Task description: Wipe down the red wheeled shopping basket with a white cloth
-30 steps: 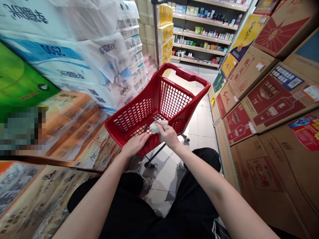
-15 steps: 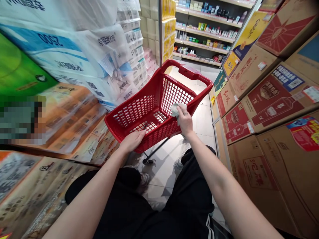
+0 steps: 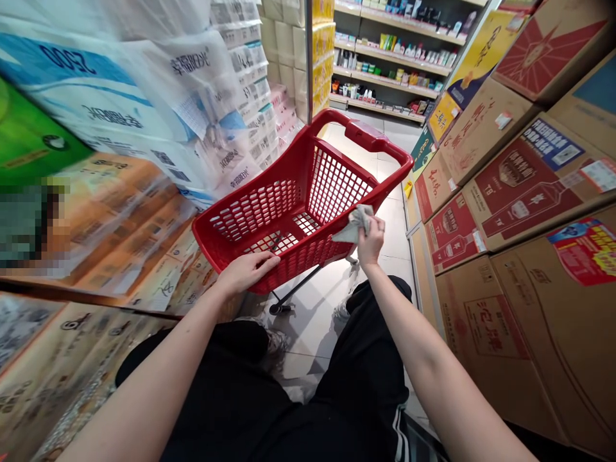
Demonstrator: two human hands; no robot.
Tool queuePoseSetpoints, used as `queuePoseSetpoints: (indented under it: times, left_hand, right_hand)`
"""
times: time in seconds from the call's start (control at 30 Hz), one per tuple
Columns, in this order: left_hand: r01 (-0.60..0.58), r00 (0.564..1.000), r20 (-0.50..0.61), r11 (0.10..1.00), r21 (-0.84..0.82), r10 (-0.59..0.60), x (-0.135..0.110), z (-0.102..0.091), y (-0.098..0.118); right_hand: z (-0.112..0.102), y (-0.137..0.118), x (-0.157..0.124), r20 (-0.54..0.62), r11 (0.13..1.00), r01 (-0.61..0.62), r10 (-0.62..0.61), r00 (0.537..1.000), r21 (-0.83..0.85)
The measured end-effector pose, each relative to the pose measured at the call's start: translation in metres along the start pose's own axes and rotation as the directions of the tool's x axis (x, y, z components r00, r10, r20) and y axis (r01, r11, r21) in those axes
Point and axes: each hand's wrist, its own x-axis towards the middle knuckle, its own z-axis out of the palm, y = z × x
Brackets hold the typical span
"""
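In the head view a red plastic shopping cart (image 3: 289, 192) with lattice walls stands before me at an angle, its inside bare. My left hand (image 3: 248, 269) grips the near top rim close to the cart's front left corner, the thumb lying along the edge. A crumpled pale grey cloth (image 3: 360, 221) is bunched in my right hand (image 3: 370, 240), whose fingers are closed round it. Part of the cloth hangs against the outer face of the cart's near side, below the rim and toward the handle (image 3: 368, 136).
Wrapped paper packs (image 3: 192, 83) are stacked on the left, above orange packs (image 3: 129, 224). Cardboard cartons (image 3: 524, 173) form a wall on the right. Shelves of bottles and tubes (image 3: 385, 67) stand at the back. Pale floor tiles (image 3: 308, 321) show beneath the cart.
My right hand and the cloth have moved right and slightly down, from the top rim to the cart's outer side. My left hand keeps its hold; the view has shifted slightly.
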Motion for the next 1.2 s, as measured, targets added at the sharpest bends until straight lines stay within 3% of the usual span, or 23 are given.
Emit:
queuePoseSetpoints:
  times: [0.07, 0.13, 0.27, 0.37, 0.47, 0.53, 0.63, 0.73, 0.97, 1.2]
  left_hand:
    - [-0.012, 1.000, 0.006, 1.000, 0.014, 0.012, 0.001, 0.001, 0.001]
    - [-0.024, 1.000, 0.008, 0.999, 0.024, 0.024, 0.001, 0.004, 0.004]
    - [-0.052, 0.999, 0.017, 0.998, 0.043, 0.051, -0.002, 0.009, 0.012]
    - [-0.059, 0.998, 0.016, 0.997, 0.054, 0.058, -0.004, 0.011, 0.015]
    - [-0.053, 0.999, 0.007, 0.997, 0.052, 0.053, -0.006, 0.011, 0.013]
    - [-0.059, 0.998, 0.002, 0.997, 0.044, 0.059, -0.007, 0.011, 0.011]
    - [-0.063, 0.998, 0.004, 0.997, 0.033, 0.063, -0.009, 0.011, 0.009]
    - [-0.047, 0.999, 0.000, 0.999, 0.016, 0.047, -0.011, 0.010, 0.006]
    - [-0.013, 1.000, -0.002, 1.000, -0.003, 0.013, -0.010, 0.002, -0.002]
    - [-0.034, 0.999, -0.027, 0.999, 0.002, 0.034, -0.020, 0.004, -0.009]
  right_hand:
    - [0.005, 0.015, 0.007, 0.023, 0.997, -0.077, 0.078, 0.997, -0.031]
    - [0.015, 0.020, 0.003, 0.109, 0.997, -0.077, 0.078, 0.991, -0.013]
    - [0.032, 0.006, -0.027, 0.180, 0.994, -0.090, 0.077, 0.981, 0.063]
    - [0.031, -0.008, -0.044, 0.252, 0.990, -0.021, -0.015, 0.968, 0.140]
    - [0.024, -0.012, -0.039, 0.293, 0.976, 0.059, -0.121, 0.948, 0.210]
    - [0.022, -0.007, -0.025, 0.242, 0.979, 0.033, -0.082, 0.967, 0.202]
    - [0.027, 0.006, -0.006, 0.167, 0.988, -0.092, 0.071, 0.983, 0.121]
    - [0.038, 0.014, -0.003, 0.220, 0.991, -0.130, 0.119, 0.968, 0.039]
    - [0.052, 0.012, -0.022, 0.267, 0.994, -0.042, 0.014, 0.964, 0.098]
    - [0.022, 0.021, -0.041, 0.466, 0.975, 0.056, -0.154, 0.871, 0.217]
